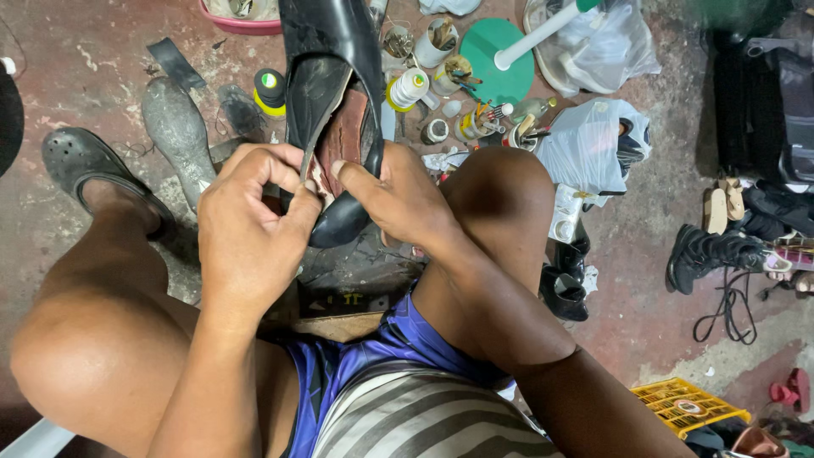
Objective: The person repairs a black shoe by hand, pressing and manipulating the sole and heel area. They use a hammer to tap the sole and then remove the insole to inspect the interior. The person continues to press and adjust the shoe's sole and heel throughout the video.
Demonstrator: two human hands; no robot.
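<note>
Left hand (250, 225), right hand (398, 199) pinch black shoe (331, 93) at heel; sole partly peeled open, seemingly unglued; thread spool (409, 87) right of shoe.

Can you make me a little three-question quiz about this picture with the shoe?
1. True or false: both hands hold the black shoe.
2. What colour is the round base lying on the floor past the shoe? A) green B) orange C) white
3. Fill in: the crate on the floor at lower right is ____.

Key
1. True: the left hand and right hand both grip the shoe near its lower end, where the brown lining shows.
2. A, green, with a white pole rising from it.
3. Yellow.
</note>
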